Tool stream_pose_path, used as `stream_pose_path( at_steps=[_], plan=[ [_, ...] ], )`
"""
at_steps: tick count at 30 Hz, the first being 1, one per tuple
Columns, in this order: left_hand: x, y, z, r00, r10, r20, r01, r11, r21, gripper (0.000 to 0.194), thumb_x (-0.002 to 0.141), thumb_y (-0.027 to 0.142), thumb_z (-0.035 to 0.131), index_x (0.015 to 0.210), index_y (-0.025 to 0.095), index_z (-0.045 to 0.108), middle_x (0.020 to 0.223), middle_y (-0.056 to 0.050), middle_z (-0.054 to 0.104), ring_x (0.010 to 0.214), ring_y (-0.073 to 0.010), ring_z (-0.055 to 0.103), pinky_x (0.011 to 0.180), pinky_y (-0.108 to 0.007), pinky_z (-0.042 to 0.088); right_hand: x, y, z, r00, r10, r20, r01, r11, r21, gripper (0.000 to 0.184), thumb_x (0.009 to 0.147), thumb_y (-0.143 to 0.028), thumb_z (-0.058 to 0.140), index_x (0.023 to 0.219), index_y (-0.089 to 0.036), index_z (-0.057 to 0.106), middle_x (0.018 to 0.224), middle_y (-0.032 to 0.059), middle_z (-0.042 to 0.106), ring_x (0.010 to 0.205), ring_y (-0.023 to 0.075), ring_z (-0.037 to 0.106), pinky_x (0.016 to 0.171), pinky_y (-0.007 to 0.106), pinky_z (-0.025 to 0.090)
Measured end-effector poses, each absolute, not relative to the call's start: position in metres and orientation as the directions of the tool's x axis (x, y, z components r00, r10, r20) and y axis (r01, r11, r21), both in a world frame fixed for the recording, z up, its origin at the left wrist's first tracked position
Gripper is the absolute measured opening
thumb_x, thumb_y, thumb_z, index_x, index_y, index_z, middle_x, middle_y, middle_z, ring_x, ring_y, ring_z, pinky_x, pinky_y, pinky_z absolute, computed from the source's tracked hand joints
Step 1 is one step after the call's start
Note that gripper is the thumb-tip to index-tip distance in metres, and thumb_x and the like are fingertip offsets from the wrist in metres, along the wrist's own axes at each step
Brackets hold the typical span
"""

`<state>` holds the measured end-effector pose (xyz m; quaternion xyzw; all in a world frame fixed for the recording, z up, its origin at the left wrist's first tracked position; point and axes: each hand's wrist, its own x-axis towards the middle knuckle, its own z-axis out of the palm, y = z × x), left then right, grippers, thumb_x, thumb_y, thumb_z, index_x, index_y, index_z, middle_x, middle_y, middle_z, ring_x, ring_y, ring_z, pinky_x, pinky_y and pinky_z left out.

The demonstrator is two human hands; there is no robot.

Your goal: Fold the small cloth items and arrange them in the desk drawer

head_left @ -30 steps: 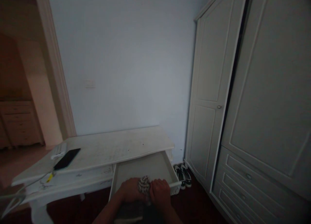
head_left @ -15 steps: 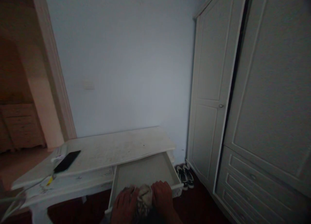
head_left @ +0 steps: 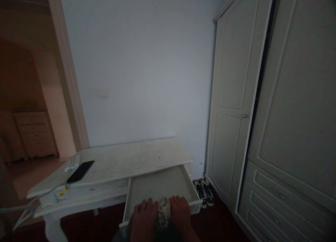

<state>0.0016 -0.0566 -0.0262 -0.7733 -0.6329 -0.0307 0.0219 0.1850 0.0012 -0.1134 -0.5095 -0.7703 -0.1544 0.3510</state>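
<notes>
A bunched, pale patterned cloth [head_left: 164, 211] shows between my two hands, at the front of a pulled-out white drawer [head_left: 193, 189]. My left hand [head_left: 145, 217] is closed on the cloth's left side, its fingers curled forward over the drawer. Close by on the right, my right hand [head_left: 181, 214] is also closed, with its knuckles up, against the other side of the cloth. The hands hide much of the drawer's front panel, so I cannot tell whether they also touch it. The drawer sticks out of a worn white desk [head_left: 136, 152].
On the desk's left lie a dark phone [head_left: 81, 171] and a white object [head_left: 72, 162], with a cable [head_left: 44, 194] trailing off the edge. Black-and-white shoes [head_left: 204, 193] stand on the dark red floor beside a tall wardrobe [head_left: 231, 95]. A doorway [head_left: 70, 95] opens at left.
The view has shifted slightly, so the furniture sits a little further right. Both hands stay at the drawer front with the cloth between them, which now looks narrower.
</notes>
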Motion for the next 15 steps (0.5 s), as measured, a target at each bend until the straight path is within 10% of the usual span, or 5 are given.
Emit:
stream_pose_path(
  at_steps=[8,15],
  plan=[
    [-0.004,-0.028,0.002,0.313,0.947,-0.079,0.947,-0.304,0.101,0.063,0.077,0.052,0.068,0.131,0.020,0.068,0.130,-0.019,0.070,0.122,-0.0416,0.064,0.104,-0.058,0.049,0.187,0.002,-0.121,-0.254,0.689,0.679,0.901,0.423,-0.092,0.013,0.082,-0.012,0.061,0.087,-0.023,0.065,0.086,0.0041,0.071,0.082,0.0230,0.061,0.083,0.036,0.034],
    [-0.020,-0.009,0.008,0.392,0.907,-0.150,0.904,-0.350,0.246,0.066,0.063,0.056,0.077,0.122,0.025,0.073,0.124,-0.012,0.076,0.117,-0.0399,0.070,0.098,-0.046,0.056,0.184,-0.001,-0.114,-0.211,0.634,0.744,0.893,0.435,-0.117,0.023,0.093,-0.014,0.052,0.108,-0.022,0.067,0.080,0.0024,0.070,0.075,0.0209,0.063,0.082,0.035,0.035]
  ],
)
